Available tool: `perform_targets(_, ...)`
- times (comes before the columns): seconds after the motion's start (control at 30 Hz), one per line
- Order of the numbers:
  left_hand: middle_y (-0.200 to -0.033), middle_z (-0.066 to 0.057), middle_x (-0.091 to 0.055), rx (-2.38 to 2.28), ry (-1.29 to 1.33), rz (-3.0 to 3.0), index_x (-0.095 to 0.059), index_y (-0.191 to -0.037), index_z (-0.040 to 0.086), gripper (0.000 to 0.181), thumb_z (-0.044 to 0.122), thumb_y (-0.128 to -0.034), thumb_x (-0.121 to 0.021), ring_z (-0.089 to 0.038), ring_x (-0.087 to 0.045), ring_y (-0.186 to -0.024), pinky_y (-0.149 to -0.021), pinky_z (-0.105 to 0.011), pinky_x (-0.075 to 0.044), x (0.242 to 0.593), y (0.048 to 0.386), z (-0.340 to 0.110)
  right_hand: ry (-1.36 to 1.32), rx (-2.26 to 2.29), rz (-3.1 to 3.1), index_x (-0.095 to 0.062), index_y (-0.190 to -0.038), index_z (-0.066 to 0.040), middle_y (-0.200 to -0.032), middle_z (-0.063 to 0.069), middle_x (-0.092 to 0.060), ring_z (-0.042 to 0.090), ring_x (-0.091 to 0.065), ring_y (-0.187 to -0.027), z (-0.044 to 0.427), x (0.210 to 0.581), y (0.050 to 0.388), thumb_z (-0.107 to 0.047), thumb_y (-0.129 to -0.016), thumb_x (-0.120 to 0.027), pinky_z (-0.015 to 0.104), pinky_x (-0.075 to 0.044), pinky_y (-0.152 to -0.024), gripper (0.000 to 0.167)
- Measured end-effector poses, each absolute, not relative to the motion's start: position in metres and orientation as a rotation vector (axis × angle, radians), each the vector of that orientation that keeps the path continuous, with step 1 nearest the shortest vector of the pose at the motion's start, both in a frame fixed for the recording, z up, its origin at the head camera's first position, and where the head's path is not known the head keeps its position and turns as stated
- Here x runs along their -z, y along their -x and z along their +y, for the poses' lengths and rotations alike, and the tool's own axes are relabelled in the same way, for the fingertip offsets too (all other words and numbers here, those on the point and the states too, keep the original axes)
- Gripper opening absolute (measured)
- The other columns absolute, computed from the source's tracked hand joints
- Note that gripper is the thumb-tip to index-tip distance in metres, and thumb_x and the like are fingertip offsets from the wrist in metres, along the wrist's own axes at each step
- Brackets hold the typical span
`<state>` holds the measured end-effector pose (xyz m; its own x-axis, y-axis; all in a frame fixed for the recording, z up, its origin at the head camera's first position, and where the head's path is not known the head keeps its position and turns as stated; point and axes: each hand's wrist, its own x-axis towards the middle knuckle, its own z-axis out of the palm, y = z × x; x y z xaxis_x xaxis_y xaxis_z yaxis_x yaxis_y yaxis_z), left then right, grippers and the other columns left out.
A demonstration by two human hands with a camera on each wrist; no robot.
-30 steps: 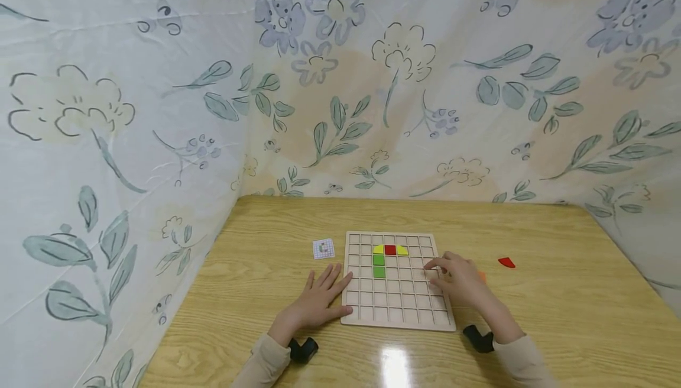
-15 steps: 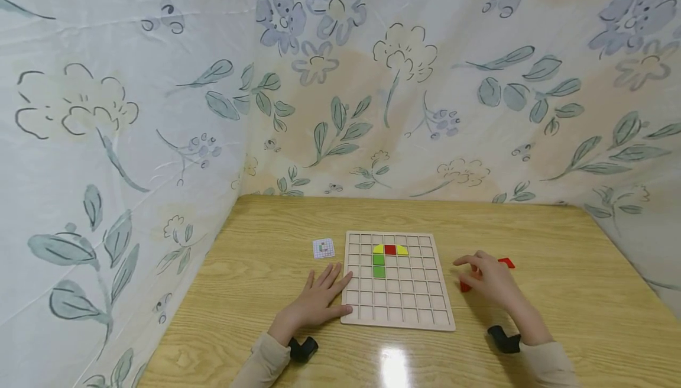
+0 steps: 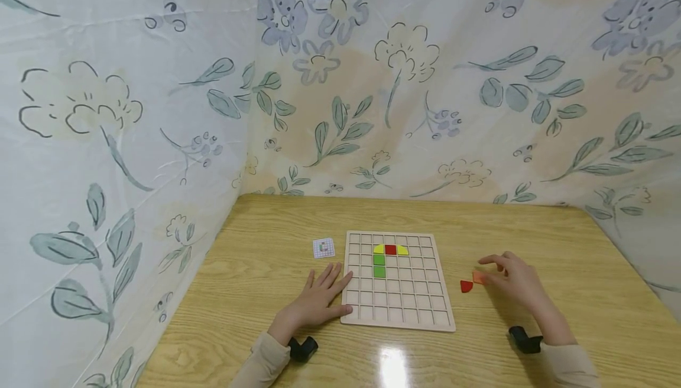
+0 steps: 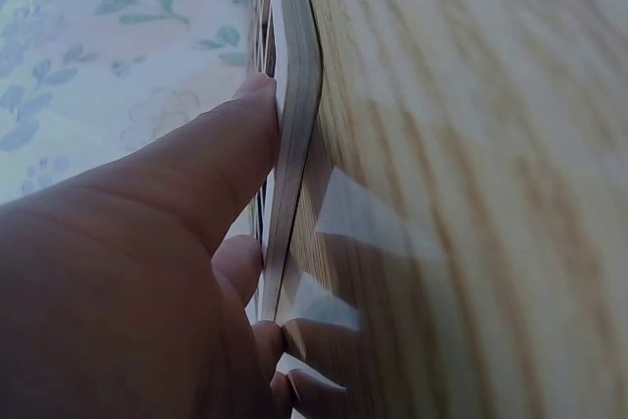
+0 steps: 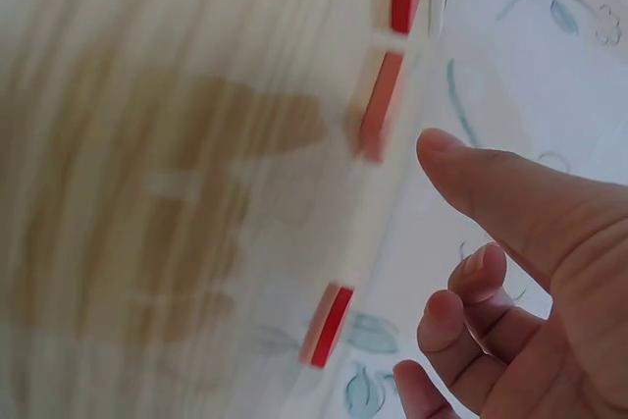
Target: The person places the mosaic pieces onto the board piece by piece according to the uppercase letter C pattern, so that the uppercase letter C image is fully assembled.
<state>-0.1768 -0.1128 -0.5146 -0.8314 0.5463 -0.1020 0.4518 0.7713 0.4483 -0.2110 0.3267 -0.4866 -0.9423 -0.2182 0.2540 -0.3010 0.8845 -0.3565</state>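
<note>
My left hand (image 3: 314, 303) rests with spread fingers over the left edge of a wooden grid board (image 3: 399, 314). In the left wrist view, the thumb (image 4: 250, 110) presses on the board's rim. Set in the grid are yellow pieces (image 3: 402, 251), a red square (image 3: 391, 250) and green squares (image 3: 379, 259). My right hand (image 3: 515, 282) hovers right of the board, fingers loosely bent, holding nothing. Near its fingertips lie an orange square (image 3: 479, 277) and a red quarter-circle piece (image 3: 466, 285). The right wrist view shows another red piece (image 5: 327, 326) on the table, hidden by the hand in the head view.
A small pattern card (image 3: 323, 248) lies left of the board on the wooden table (image 3: 276, 222). Floral cloth (image 3: 340, 110) hangs behind and at the left. Black devices (image 3: 304, 349) are worn at both wrists.
My right hand has moved from the board's right edge rightward over the table, uncovering the red quarter-circle and orange square and covering the farther red piece. The left hand stays put.
</note>
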Motion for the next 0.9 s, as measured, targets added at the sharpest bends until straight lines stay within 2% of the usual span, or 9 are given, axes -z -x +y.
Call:
perform_targets(0.2,-0.157,-0.008,-0.004,-0.609,-0.794,2.745,-0.016,-0.150,0.024,0.072,0.057,-0.0914,-0.042,-0.028,0.001,-0.144,-0.110,-0.059,0.002,0.515,0.177,-0.113,-0.389,-0.546,-2.858,-0.068,-0.105,-0.008,-0.076,0.002,-0.049,0.015,-0.044,-0.066,0.343,0.488,0.212,-0.017,-0.080,-0.072,0.028,-0.030,-0.054,0.026)
perform_targets(0.4,-0.156,-0.009,-0.005,-0.610,-0.795,2.749,-0.017,-0.150,0.024,0.072,0.057,-0.0914,-0.043,-0.029,0.001,-0.143,-0.110,-0.059,0.002,0.515,0.176,-0.113,-0.370,-0.540,-2.869,-0.067,-0.107,-0.007,-0.077,0.002,-0.049,0.012,-0.041,-0.062,0.356,0.489,0.216,-0.017,-0.081,-0.071,0.029,-0.029,-0.054,0.028)
perform_targets(0.6,-0.157,-0.009,-0.004,-0.606,-0.798,2.748,-0.016,-0.150,0.024,0.072,0.056,-0.0915,-0.043,-0.029,0.001,-0.143,-0.110,-0.059,0.003,0.516,0.176,-0.113,-0.309,-0.561,-2.904,-0.068,-0.106,-0.007,-0.081,0.007,-0.053,0.020,-0.050,-0.071,0.368,0.494,0.222,-0.018,-0.082,-0.070,0.035,-0.032,-0.059,0.026)
perform_targets(0.73,-0.156,-0.009,-0.004,-0.602,-0.803,2.750,-0.016,-0.150,0.024,0.072,0.056,-0.0917,-0.043,-0.029,0.001,-0.143,-0.110,-0.060,0.003,0.516,0.176,-0.113,-0.311,-0.543,-2.889,-0.067,-0.105,-0.006,-0.079,0.008,-0.053,0.023,-0.051,-0.070,0.376,0.496,0.224,-0.015,-0.081,-0.071,0.033,-0.032,-0.055,0.027)
perform_targets(0.9,-0.156,-0.011,-0.005,-0.604,-0.811,2.753,-0.017,-0.150,0.022,0.071,0.055,-0.0922,-0.043,-0.031,0.000,-0.143,-0.109,-0.060,0.002,0.516,0.176,-0.113,-0.319,-0.515,-2.887,-0.066,-0.107,-0.005,-0.077,0.007,-0.051,0.019,-0.048,-0.066,0.384,0.499,0.227,-0.015,-0.080,-0.071,0.029,-0.029,-0.053,0.029)
